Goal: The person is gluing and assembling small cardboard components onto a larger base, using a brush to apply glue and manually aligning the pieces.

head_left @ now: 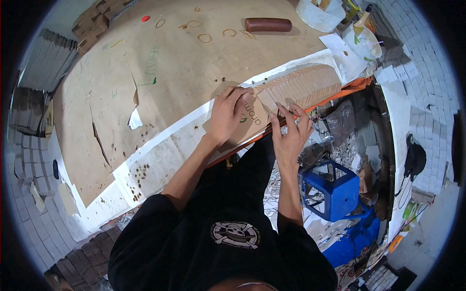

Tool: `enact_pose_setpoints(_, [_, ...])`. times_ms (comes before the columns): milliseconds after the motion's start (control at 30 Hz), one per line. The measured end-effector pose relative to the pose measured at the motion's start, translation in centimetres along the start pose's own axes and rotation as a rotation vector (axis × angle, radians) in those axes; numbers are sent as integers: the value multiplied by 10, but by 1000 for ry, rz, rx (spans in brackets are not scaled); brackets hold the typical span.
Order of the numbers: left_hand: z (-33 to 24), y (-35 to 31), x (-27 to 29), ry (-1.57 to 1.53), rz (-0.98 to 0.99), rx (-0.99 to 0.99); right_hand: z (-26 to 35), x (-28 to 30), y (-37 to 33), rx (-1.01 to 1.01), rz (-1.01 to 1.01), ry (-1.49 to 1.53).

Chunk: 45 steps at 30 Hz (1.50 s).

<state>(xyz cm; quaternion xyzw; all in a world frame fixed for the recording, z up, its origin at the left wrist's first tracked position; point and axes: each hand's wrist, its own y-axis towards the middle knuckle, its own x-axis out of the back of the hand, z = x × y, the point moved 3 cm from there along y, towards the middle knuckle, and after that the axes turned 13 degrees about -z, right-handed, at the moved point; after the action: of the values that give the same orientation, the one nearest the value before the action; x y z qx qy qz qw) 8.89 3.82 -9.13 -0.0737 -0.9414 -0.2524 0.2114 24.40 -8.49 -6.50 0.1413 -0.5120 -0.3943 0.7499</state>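
At the near edge of the table, a brown paper piece (252,109) printed with dark lettering and a small green mark lies between my hands. My left hand (225,114) has its fingers bent over the left side of this piece, pressing on it; its fingertips reach the far edge. My right hand (292,131) is at the piece's right side, thumb and forefinger at the paper's edge, the other fingers curved and a little apart. Just beyond, a fanned row of overlapping brown paper pieces (306,86) stretches to the right along the table edge.
A brown cylinder (268,24) lies on the paper-covered table (170,63). White tubs (320,14) stand at the far right, one holding a brush (361,22). Right of my legs is a blue plastic stool (332,189) among paper scraps. Stacked bundles (48,60) line the left.
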Motion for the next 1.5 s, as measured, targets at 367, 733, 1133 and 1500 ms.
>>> enact_pose_setpoints(367, [-14, 24, 2, 151, 100, -11, 5, -13, 1, -56, 81, 88])
enact_pose_setpoints(733, [3, 44, -6, -42, 363, 56, 13, -9, 14, 170, 159, 30])
enact_pose_setpoints(1133, [4, 14, 19, 378, 290, -615, 17, -21, 16, 307, 211, -32])
enact_pose_setpoints(1500, [2, 31, -2, 238, 200, -234, 21, -4, -11, 476, 276, -343])
